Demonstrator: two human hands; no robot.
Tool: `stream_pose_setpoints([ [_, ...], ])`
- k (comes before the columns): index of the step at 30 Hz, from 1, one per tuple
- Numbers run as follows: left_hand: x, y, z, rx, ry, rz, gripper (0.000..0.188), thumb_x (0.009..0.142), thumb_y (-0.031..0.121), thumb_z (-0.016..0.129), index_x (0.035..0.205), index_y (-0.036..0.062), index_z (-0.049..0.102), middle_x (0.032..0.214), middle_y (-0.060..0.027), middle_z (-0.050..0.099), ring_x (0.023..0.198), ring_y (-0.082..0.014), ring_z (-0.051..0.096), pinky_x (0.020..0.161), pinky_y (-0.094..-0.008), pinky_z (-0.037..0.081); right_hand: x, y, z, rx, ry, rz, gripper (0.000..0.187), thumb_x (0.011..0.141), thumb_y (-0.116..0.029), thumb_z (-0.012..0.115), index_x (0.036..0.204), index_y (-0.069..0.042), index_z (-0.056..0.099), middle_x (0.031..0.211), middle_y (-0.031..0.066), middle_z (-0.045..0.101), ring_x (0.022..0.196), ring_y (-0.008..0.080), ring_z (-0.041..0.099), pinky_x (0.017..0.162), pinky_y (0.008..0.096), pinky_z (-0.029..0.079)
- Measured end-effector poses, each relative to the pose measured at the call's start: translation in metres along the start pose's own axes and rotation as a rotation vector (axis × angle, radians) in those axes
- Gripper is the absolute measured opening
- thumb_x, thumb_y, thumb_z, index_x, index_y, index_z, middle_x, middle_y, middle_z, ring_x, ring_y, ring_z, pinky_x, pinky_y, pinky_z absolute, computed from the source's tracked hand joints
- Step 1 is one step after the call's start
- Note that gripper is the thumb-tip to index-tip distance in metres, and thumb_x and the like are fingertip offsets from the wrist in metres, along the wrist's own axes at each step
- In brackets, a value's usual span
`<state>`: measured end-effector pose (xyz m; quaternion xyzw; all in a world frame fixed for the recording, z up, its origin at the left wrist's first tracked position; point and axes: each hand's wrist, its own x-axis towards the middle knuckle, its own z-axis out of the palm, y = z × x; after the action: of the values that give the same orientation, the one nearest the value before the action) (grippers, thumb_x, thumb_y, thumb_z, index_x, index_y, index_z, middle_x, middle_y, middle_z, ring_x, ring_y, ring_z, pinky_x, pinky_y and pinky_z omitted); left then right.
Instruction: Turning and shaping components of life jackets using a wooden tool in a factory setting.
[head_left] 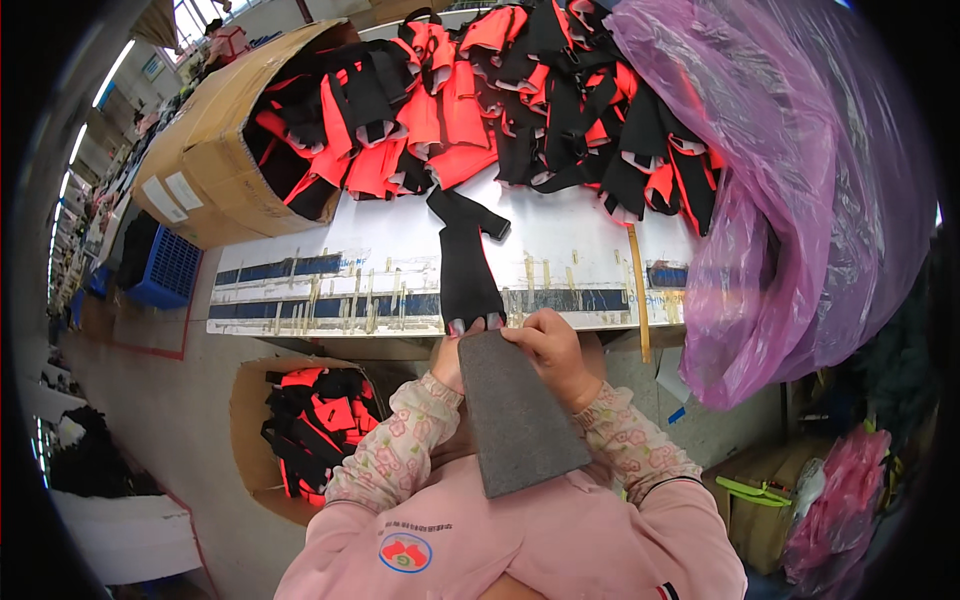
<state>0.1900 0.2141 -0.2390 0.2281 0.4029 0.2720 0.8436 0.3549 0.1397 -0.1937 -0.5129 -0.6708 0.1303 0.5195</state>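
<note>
A black fabric piece [466,265] with a short side strap at its far end lies over the table's front edge. Its near edge, with small light patches, meets the narrow end of a dark grey tapered board [520,420] that leans toward my chest. My left hand [449,362] is closed at the left of this meeting point, gripping the fabric's edge; the board hides part of its fingers. On the other side my right hand [556,352] pinches the fabric's near right corner with thumb and forefinger, beside the board's narrow end.
Black and bright coral fabric pieces [465,110] are heaped across the table's [380,240] back, spilling from a cardboard box [205,150]. Purple plastic sheeting [770,200] hangs at the right. Another carton [250,440] with similar pieces stands on the floor, left. A blue crate [168,268] is farther left.
</note>
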Motion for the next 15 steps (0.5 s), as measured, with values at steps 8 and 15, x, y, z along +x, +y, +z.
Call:
stream_pose_setpoints([
  [8, 0.016, -0.022, -0.036, 0.029, -0.326, 0.175, 0.026, 0.090, 0.019, 0.046, 0.107, 0.0015, 0.055, 0.092, -0.0096, 0.062, 0.077, -0.0192, 0.062, 0.065, -0.0283, 0.053, 0.025, -0.005, 0.004, -0.481, -0.152, -0.178, 0.026, 0.064, 0.000, 0.059, 0.089, -0.008, 0.060, 0.073, 0.0053, 0.047, 0.075, 0.0231, 0.047, 0.063, 0.0334, 0.034],
  [15, 0.014, -0.011, -0.032, 0.096, -0.325, 0.182, 0.045, 0.092, 0.037, 0.036, 0.109, -0.0009, 0.053, 0.095, -0.0141, 0.062, 0.083, -0.0266, 0.062, 0.073, -0.0362, 0.053, 0.017, -0.055, -0.046, -0.416, -0.522, -0.015, 0.066, 0.064, -0.001, 0.060, 0.127, -0.010, 0.042, 0.119, 0.0184, 0.044, 0.109, 0.0347, 0.044, 0.092, 0.0413, 0.035],
])
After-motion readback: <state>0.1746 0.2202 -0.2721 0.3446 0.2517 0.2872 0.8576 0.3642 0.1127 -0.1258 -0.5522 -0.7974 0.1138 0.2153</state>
